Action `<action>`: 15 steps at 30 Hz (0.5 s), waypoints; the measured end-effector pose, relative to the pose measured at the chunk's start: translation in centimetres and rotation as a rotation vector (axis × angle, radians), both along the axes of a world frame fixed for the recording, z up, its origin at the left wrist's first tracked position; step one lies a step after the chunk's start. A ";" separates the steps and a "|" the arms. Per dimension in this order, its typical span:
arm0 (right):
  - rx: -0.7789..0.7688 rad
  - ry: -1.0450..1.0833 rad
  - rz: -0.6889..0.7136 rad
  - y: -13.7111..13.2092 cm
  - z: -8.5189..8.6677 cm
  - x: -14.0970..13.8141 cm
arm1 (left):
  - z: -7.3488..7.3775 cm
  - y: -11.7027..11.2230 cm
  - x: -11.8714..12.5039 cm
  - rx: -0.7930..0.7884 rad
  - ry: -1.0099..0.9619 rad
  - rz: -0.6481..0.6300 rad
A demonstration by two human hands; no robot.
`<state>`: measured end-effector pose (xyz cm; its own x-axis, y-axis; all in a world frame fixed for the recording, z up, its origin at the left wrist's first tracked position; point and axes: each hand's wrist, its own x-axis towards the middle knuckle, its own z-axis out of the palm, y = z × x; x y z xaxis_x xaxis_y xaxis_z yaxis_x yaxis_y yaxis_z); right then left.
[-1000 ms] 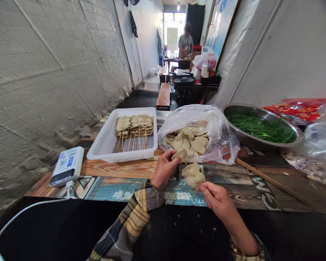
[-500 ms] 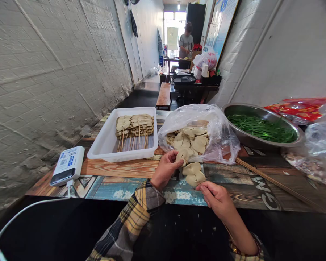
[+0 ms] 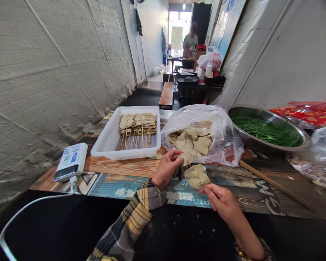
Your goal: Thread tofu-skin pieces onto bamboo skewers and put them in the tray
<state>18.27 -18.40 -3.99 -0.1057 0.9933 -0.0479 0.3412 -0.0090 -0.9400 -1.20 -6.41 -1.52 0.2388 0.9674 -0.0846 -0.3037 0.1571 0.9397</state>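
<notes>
Left hand pinches pale slice at skewer tip; right hand pinches skewer below two threaded slices. Right of fingers: table lettering, "G" legible. Left of fingers: white device, blue print unreadable.

Brightest at the far doorway, burnt out to white, with slight help from a ceiling lamp. Dull grey across the brick wall; nearly black below the desk. Glinting on the plastic bag and steel basin. Fairly sharp around the skewered slices. Stretched toward the edges, smeared at lower right (notably along the bamboo skewers). Pixelated over the distant person's head.
</notes>
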 end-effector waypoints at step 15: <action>0.041 -0.111 0.045 0.1 -0.1 0.8 | 0.2 -0.5 0.0 -0.036 0.004 -0.069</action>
